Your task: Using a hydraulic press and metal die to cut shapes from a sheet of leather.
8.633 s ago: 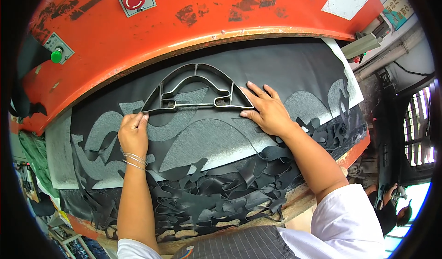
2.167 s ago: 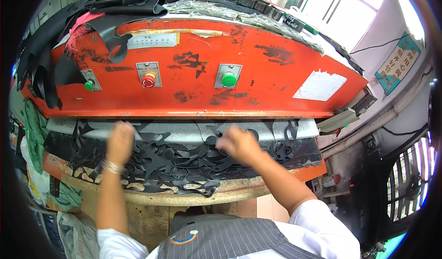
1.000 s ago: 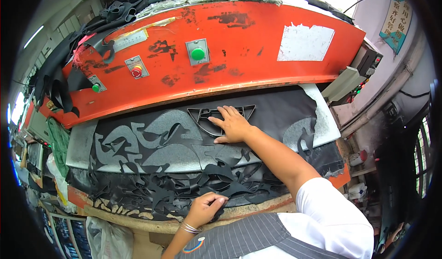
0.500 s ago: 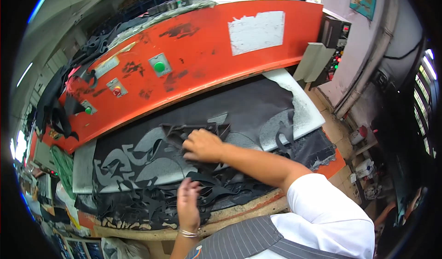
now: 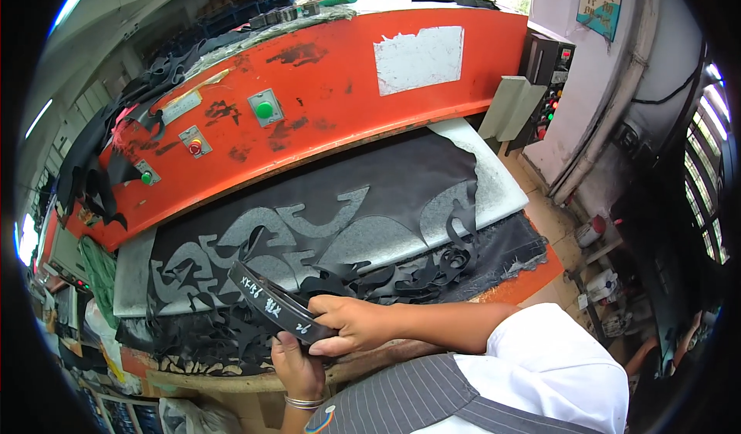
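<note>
A dark metal cutting die [image 5: 266, 299] with pale handwriting on its side is tilted up over the front of the bench. My right hand [image 5: 353, 326] grips its right end, fingers wrapped over the edge. Below that end my left hand [image 5: 299, 370] has its thumb up against the die; its other fingers are partly hidden. Beyond lies a black leather-like sheet [image 5: 340, 175] with curved cut-outs, spread on a pale cutting board [image 5: 498, 183]. Tangled black offcuts [image 5: 239, 337] lie along the front, under and beside the die.
An orange press beam [image 5: 332, 79] spans the far side, carrying green buttons [image 5: 265, 110] and a red button [image 5: 195, 147]. A control box [image 5: 546, 86] with lit lamps stands at the far right. The wooden front edge [image 5: 224, 385] runs close to my body.
My right hand has lifted the cutting die off the sheet and drawn it toward me, uncovering cut-outs. My left hand has moved down and slightly left, to the die's lower end.
</note>
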`<state>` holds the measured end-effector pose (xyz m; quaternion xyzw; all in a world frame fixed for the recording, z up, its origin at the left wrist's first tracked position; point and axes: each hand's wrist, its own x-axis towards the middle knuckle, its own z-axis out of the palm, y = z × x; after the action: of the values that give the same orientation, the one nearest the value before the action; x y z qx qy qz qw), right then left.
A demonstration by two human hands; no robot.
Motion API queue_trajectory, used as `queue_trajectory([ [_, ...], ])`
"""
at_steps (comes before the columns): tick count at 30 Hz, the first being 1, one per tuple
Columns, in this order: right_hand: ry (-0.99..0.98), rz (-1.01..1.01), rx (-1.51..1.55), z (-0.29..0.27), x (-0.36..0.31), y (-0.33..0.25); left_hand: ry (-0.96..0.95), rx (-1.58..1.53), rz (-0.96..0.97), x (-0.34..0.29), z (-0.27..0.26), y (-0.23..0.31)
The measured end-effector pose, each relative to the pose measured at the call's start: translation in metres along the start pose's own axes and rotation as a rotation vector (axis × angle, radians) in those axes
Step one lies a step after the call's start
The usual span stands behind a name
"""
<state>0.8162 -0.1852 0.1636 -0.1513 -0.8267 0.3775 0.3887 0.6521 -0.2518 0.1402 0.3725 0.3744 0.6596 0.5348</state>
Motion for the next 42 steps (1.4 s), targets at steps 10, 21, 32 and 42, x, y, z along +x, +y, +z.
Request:
queue_trajectory([
  [10,-0.147,0.153,-0.476,0.019,-0.014,-0.054,0.508,-0.677,0.184,-0.118,-0.165,0.004],
  [21,-0.524,0.636,-0.804,0.070,-0.073,-0.029,1.839,-0.602,0.443,-0.517,-0.311,-0.028],
  [32,-0.845,-0.439,-1.008,0.070,-0.017,0.021,1.922,-0.476,0.411,-0.643,-0.378,0.008],
  [42,-0.366,0.037,-1.356,-0.065,0.041,0.040,1.311,-0.260,-0.225,-0.397,-0.423,0.030],
])
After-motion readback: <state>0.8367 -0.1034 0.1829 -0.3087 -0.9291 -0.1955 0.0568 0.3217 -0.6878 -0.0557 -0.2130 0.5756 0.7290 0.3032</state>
